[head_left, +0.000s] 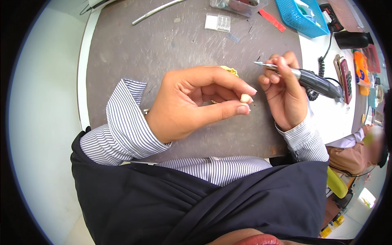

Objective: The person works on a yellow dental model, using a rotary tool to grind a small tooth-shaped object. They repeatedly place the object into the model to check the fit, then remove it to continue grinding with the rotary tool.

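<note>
My left hand [196, 98] pinches a small ivory, tooth-like piece [245, 98] between the thumb and fingertips, above the grey-brown work surface [134, 53]. Behind the fingers a bit of a yellow, bumpy thing [230, 71] shows; most of it is hidden. To the right, my right hand [286, 90] grips a black and silver rotary handpiece [318, 84] like a pen. Its pale pointed bur [259, 63] points left, up and to the right of the ivory piece and apart from it.
Along the far side are a grey tube [157, 13], a small clear case [217, 22], a clear tub [239, 6], a red strip [272, 20] and a blue basket [302, 18]. A coiled cord [321, 67] and a black bottle [353, 40] are at right. Another person [353, 155] sits beyond.
</note>
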Available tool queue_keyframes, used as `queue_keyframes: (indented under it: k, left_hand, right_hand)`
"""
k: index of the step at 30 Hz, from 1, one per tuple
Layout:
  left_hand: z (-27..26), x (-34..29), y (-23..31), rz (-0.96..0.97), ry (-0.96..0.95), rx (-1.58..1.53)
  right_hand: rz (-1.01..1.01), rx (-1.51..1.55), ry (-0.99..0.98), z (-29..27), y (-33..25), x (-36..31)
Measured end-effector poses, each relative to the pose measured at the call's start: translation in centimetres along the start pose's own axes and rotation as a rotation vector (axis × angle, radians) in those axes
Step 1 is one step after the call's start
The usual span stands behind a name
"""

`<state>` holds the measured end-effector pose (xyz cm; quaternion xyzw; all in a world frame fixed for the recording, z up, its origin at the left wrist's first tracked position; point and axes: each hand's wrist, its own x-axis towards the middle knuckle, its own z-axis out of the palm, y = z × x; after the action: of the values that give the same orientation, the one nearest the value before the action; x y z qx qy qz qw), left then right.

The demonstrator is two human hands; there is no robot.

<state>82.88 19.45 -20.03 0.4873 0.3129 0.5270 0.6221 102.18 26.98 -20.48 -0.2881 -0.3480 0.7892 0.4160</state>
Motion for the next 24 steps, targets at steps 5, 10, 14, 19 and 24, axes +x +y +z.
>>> queue_keyframes:
  k: [5,10,14,19,24]
  left_hand:
    - [-0.3,-0.1,0.5,-0.04,0.049,0.04]
    - [-0.4,1.9,0.8,-0.046,0.127,0.113]
    - [-1.6,4.2,0.0,0.03,0.19,0.118]
    - [-2.3,5.7,-0.8,0.065,0.285,0.092]
    - [-2.4,6.6,-1.5,0.124,0.254,0.17]
  right_hand:
    - [0.092,-0.096,0.092,-0.6,0.5,0.8]
    - [0.08,-0.188,0.162,-1.5,-0.5,1.8]
    - [0.004,-0.262,0.225,-2.4,-1.3,3.1]
    - [-0.031,-0.379,0.238,-3.1,-1.4,3.7]
    - [-0.057,-0.399,0.229,-3.7,-2.0,4.1]
